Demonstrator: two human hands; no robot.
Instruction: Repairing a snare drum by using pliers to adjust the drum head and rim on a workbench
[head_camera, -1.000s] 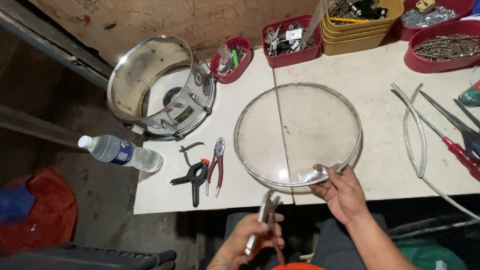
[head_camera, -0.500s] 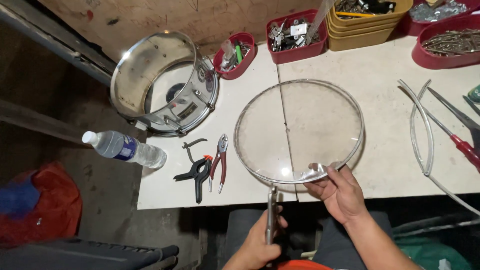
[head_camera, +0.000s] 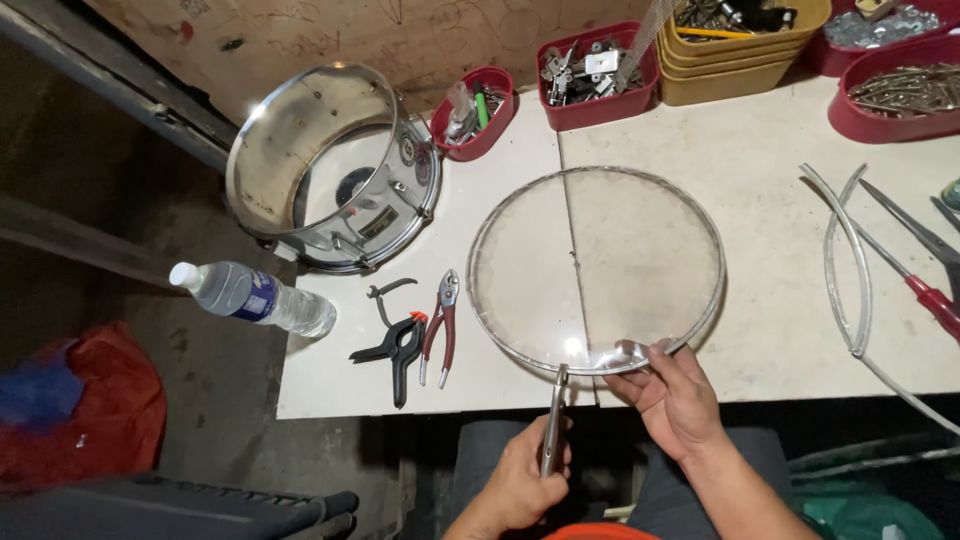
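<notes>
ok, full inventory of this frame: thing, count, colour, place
drumhead: 1, clear with metal rim, table centre
drum shell: 1, chrome, table's far left corner
bottle: 1, clear plastic, left table edge
clamp: 1, black, near left of table
pliers: 1, red handles, beside clamp
red bins: 4, parts inside, along far edge
yellow bin: 1, far edge
screwdriver: 1, red handle, right edge
hoop pieces: curved, silver, right side
tool: 1, metal, tip at drumhead rim
left hand: holds tool
right hand: on drumhead's near rim
</notes>
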